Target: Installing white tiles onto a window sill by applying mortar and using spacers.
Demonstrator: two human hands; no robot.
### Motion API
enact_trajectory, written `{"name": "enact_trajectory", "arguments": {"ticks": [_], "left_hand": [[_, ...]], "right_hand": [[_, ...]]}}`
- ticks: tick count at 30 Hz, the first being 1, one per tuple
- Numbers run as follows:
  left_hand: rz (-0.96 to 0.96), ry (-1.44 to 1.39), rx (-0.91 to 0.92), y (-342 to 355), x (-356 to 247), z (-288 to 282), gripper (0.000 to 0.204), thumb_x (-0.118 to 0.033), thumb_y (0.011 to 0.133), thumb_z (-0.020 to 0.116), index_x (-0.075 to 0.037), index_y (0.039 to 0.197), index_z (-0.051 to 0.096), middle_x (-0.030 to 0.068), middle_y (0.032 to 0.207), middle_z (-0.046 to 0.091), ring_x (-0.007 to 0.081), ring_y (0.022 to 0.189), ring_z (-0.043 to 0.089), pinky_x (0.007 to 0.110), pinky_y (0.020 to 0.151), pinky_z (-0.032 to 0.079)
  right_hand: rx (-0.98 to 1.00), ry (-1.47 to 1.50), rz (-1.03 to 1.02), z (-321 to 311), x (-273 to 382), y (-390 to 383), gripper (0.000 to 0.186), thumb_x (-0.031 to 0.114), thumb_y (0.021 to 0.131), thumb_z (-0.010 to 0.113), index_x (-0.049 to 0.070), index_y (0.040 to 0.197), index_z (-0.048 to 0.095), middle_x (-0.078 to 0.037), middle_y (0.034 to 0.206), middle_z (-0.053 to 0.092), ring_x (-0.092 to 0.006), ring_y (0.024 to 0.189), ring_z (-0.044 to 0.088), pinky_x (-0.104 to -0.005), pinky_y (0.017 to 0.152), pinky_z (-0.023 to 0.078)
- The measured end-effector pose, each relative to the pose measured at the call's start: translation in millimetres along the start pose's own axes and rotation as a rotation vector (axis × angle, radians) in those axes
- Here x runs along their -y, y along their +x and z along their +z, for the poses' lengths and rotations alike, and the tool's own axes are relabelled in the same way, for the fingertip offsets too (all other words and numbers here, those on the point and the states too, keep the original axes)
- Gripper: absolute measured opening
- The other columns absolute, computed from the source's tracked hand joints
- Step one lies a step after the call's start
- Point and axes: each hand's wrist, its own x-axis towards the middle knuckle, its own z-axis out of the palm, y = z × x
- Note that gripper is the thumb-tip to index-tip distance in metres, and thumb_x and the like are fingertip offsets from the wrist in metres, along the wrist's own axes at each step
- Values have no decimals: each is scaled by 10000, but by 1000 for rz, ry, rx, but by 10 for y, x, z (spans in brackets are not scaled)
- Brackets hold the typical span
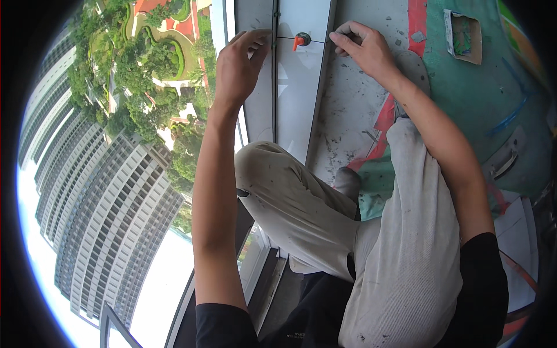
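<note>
A narrow strip of pale, glossy tiles point(296, 93) runs along the sill below the window, crossed by a thin dark joint. On that joint stands an orange tile-levelling clip point(299, 41) with a dark round base. To its left, my left hand point(241, 66) hovers over the grey ledge, fingers bent, a gap between thumb and forefinger, nothing visible in them. Across the strip, my right hand point(361, 47) is at the tile's right edge, thumb and fingers curled together. Whether something small is between them cannot be seen. Neither hand touches the clip.
A cardboard box point(474, 43) with small green pieces lies on green sheeting point(464, 98) at right. Red tape point(386, 113) borders the dusty grey floor point(354, 98). My bent legs point(301, 197) fill the middle. Beyond the window frame point(229, 17), left, are a long drop, trees and towers.
</note>
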Motion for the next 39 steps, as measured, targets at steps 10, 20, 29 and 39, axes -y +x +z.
{"name": "enact_trajectory", "arguments": {"ticks": [10, 20, 29, 39], "left_hand": [[-307, -78, -117, -302, 66, 224, 183, -123, 1049, 727, 10, 1156, 793, 221, 1089, 817, 406, 996, 792, 466, 906, 611], [-309, -198, -63, -284, 271, 231, 213, -164, 1055, 719, 1, 1163, 798, 217, 1123, 831, 403, 1063, 800, 460, 958, 613], [-207, -103, -104, -280, 319, 299, 285, -216, 1083, 724, 21, 1234, 769, 181, 1039, 836, 291, 923, 812, 407, 869, 619], [-244, -133, -80, -285, 256, 303, 278, -216, 1083, 731, 25, 1219, 764, 190, 1065, 835, 290, 974, 817, 411, 902, 619]], "right_hand": [[446, 7, 121, 796, 506, -350, 665, 189, 1118, 656, 55, 1719, 407, -90, 963, 730, -166, 713, 696, -350, 667, 594], [253, -192, -35, 1099, 320, -264, 710, 167, 1095, 674, 31, 1725, 376, -169, 1046, 768, -235, 786, 756, -420, 712, 617], [87, -349, -341, 1176, 200, -305, 705, 189, 1070, 713, 10, 1689, 428, -202, 1022, 772, -415, 926, 759, -496, 881, 606], [430, 183, 172, 1046, 387, -259, 867, 156, 1087, 662, 28, 1805, 195, -154, 1028, 749, -200, 730, 734, -370, 681, 606]]}}
